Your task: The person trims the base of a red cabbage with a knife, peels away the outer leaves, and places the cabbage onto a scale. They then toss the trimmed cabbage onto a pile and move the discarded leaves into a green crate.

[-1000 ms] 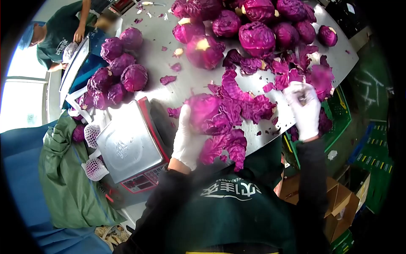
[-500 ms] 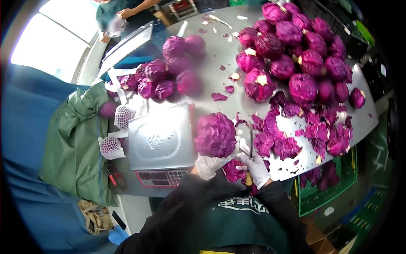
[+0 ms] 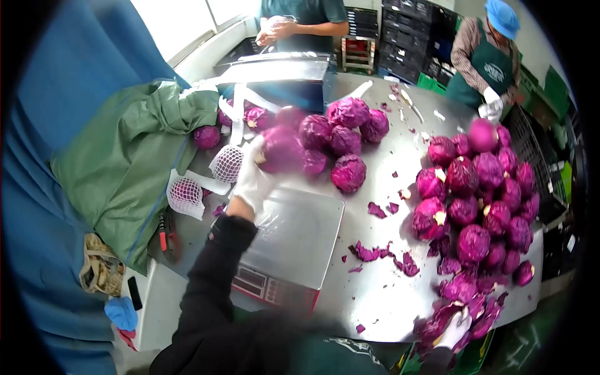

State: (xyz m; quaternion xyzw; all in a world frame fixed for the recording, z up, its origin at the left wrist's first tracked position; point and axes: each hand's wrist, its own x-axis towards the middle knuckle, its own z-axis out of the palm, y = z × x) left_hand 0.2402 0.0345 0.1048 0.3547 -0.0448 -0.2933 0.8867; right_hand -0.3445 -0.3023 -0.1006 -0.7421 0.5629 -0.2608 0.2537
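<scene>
Head view: left hand (image 3: 253,182) fingers hold a cabbage (image 3: 281,150) near the scale (image 3: 294,232)'s far-left edge; right hand (image 3: 455,329) contacts loose leaves (image 3: 430,327) near right, finger spacing indeterminate.

Shiny smooth metal table (image 3: 375,290), matt green cloth-like sack (image 3: 125,162), white plastic-looking netting (image 3: 185,194)

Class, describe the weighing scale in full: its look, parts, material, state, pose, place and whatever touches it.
The scale is low and boxy, its flat, shiny, metal-looking plate set over a red body. The near side bears a display and buttons; any reading is illegible. It sits upright on the metal table. A dark sleeve hides part of its left side; whether they touch is unclear.
</scene>
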